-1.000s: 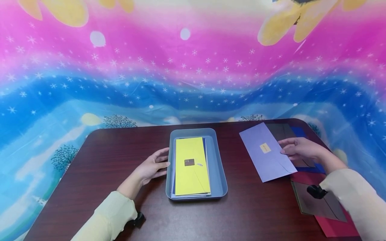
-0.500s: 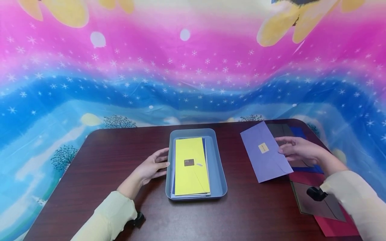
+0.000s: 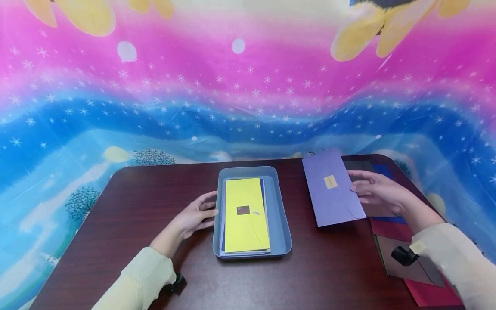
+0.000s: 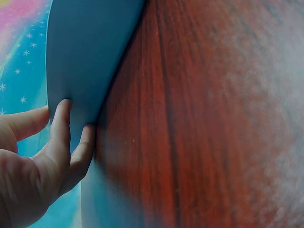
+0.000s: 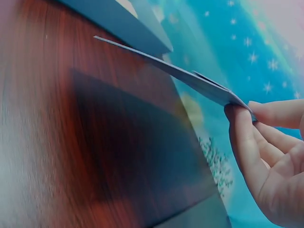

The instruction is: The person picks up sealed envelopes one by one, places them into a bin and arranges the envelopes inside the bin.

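A purple envelope point(image 3: 332, 191) with a small cream label is pinched along its right edge by my right hand point(image 3: 377, 189). In the right wrist view the envelope point(image 5: 190, 78) appears nearly edge-on, raised over the table with its shadow beneath. My left hand point(image 3: 193, 217) touches the left side of a grey-blue tray point(image 3: 280, 215), its fingers extended. Up close in the left wrist view, the fingertips rest against the tray's outer wall point(image 4: 90, 52) and the thumb is at the rim. Inside the tray, a yellow envelope point(image 3: 244, 232) with a brown label tops a stack of envelopes.
Right of the tray, partly under my right arm, lie a brown envelope point(image 3: 410, 258), a red envelope point(image 3: 430, 292), a dark grey envelope point(image 3: 358, 165) and a blue envelope point(image 3: 382, 171). The dark red-brown table point(image 3: 155, 185) meets a printed cloth backdrop point(image 3: 248, 107).
The purple envelope has moved left and up in my right hand, turning more upright in the head view. My left hand and the tray have stayed in place.
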Action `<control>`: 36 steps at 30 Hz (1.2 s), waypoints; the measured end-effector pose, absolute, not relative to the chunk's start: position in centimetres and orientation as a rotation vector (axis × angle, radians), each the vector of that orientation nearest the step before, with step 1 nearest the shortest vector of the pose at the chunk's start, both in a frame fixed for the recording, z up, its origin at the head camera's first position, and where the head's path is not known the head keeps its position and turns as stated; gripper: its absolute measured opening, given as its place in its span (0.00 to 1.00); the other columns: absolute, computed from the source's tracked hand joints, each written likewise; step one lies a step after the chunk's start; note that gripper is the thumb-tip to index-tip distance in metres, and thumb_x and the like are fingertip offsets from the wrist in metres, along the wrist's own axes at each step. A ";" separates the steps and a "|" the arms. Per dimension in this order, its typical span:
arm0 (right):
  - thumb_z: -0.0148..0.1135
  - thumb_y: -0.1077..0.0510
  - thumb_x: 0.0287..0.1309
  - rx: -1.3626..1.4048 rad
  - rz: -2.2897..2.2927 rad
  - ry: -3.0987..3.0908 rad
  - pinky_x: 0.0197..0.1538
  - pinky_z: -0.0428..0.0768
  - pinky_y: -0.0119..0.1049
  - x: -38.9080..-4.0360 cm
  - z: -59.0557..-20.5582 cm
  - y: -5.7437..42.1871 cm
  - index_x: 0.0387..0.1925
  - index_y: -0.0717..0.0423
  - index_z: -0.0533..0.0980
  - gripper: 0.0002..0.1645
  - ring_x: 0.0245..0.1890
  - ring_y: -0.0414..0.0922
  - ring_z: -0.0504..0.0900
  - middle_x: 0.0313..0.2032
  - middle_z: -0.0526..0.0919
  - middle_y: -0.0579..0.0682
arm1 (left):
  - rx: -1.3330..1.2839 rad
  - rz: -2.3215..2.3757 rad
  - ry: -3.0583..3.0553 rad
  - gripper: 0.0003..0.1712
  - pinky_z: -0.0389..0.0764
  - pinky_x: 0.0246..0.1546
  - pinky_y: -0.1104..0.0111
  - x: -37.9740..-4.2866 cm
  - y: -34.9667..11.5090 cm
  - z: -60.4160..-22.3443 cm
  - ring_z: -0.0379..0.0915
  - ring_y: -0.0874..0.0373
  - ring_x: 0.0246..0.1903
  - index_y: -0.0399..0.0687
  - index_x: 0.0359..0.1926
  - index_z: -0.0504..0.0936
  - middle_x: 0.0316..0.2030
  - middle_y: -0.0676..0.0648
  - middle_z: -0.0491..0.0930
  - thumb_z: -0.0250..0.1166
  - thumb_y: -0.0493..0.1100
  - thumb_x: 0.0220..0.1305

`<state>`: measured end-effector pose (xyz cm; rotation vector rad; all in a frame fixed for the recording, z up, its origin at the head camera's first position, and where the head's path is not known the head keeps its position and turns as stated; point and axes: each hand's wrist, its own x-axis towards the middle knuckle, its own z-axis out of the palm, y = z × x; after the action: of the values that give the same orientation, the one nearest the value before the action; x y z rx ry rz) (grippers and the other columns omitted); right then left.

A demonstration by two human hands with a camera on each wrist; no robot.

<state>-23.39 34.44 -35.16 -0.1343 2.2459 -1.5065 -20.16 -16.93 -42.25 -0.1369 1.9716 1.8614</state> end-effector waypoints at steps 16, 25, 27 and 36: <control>0.55 0.59 0.77 -0.160 -1.725 2.057 0.51 0.83 0.35 -22.6 -33.9 29.7 0.81 0.63 0.42 0.45 0.49 0.39 0.85 0.49 0.85 0.37 | -0.138 1.865 1.974 0.36 0.82 0.52 0.58 -20.1 -16.9 -42.3 0.76 0.45 0.58 0.51 0.79 0.57 0.73 0.32 0.61 0.57 0.32 0.76; 0.56 0.60 0.76 -0.212 -1.751 1.965 0.53 0.82 0.38 -22.6 -33.9 26.9 0.80 0.65 0.45 0.43 0.51 0.42 0.85 0.50 0.85 0.41 | -0.141 1.866 1.974 0.36 0.82 0.53 0.57 -20.2 -16.9 -42.3 0.76 0.45 0.59 0.52 0.79 0.57 0.73 0.33 0.61 0.57 0.33 0.76; 0.56 0.60 0.76 -0.228 -1.760 1.947 0.53 0.82 0.38 -22.7 -34.0 26.3 0.79 0.65 0.46 0.42 0.51 0.42 0.85 0.50 0.86 0.41 | -0.140 1.866 1.970 0.36 0.82 0.53 0.57 -20.3 -16.9 -42.3 0.75 0.45 0.59 0.52 0.79 0.57 0.73 0.33 0.60 0.57 0.33 0.76; 0.55 0.63 0.75 -0.252 -1.843 1.838 0.52 0.82 0.40 -23.1 -34.8 23.0 0.79 0.65 0.48 0.40 0.49 0.43 0.86 0.49 0.87 0.44 | -0.135 1.863 1.974 0.36 0.82 0.52 0.58 -20.2 -16.9 -42.4 0.76 0.45 0.58 0.51 0.80 0.56 0.73 0.32 0.60 0.58 0.33 0.76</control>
<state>-23.06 23.04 -34.81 -0.2522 1.8375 -1.8432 -20.18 -16.93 -42.43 -0.1346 1.9740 1.8630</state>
